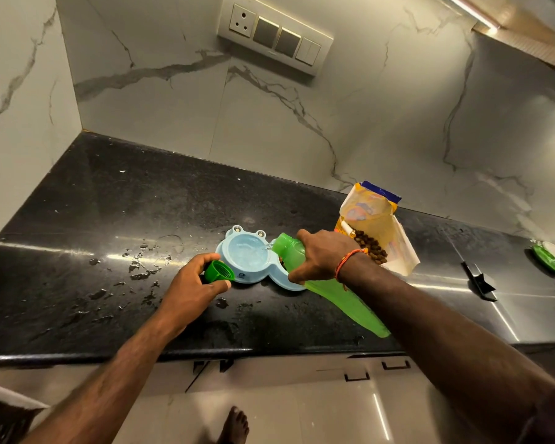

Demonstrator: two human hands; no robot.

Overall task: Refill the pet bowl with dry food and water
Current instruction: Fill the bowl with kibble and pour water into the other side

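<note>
Head view: your right hand [321, 256] wraps the tilted green bottle [318, 280], pouring into the blue pet bowl [247, 256] on the bench [109, 219]; your left hand [196, 282] pinches its cap [219, 271]. Wet plastic likely slips, so grip mid-body.

Both bare forearms reach forward over the table [141, 203] edge, converging toward the pet bowl [247, 257].

Left hand [193, 283]: just beside the near-left rim of the pet bowl, palm turned inward, fingers curled around a green cap [219, 270]; thumb on the near side, closed grip.

Right hand [321, 254]: above the right half of the pet bowl, wrapped over the neck end of a green bottle [334, 290], knuckles up, fingers closed around it. Wrist bent downward toward the pet bowl; orange thread band [348, 262] on the wrist. Right forearm runs back and to the right, away from the pet bowl.

One bare foot [234, 424] on the floor, below the table edge, on the near side of the pet bowl.
</note>
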